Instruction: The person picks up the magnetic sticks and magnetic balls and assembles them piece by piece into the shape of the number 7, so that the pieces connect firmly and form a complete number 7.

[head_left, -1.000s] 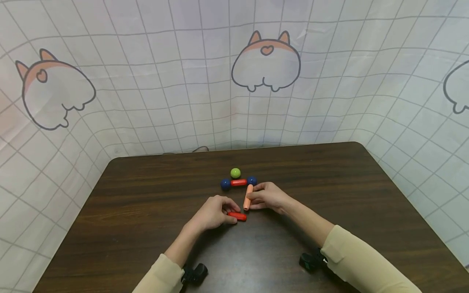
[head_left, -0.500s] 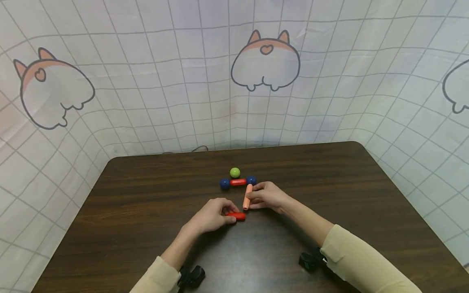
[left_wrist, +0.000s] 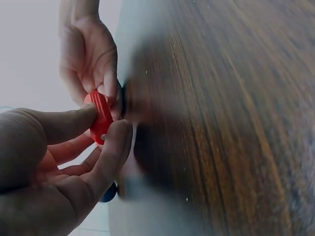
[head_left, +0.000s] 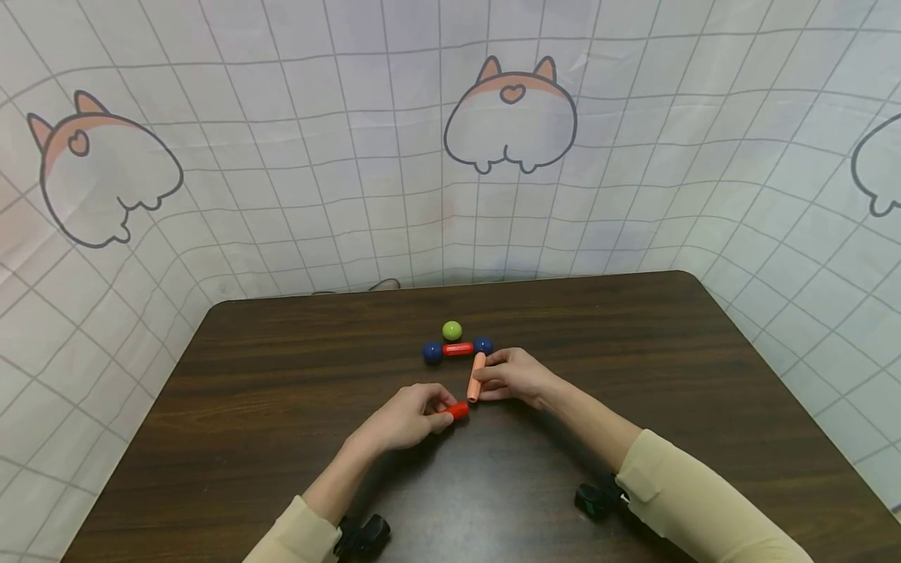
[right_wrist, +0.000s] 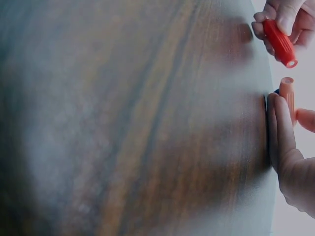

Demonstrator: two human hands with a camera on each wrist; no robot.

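Observation:
Between thumb and fingers my left hand pinches a short red ribbed rod, lifted a little off the table and angled up to the right. The left wrist view shows a small round hole in the end of this red rod. My right hand holds an orange ribbed rod whose far end meets the right blue ball. That ball, a second red rod and the left blue ball form one joined bar. In the right wrist view, the two held rods' ends are close but apart.
A green ball lies just behind the joined bar. All of it stands on a dark wood-grain table, with a white grid-patterned curtain behind and at both sides. A thin cable shows at the back edge.
My left hand has raised the red rod slightly and tilted its free end upward, toward the orange rod's near end. My right hand and the orange rod stay in place.

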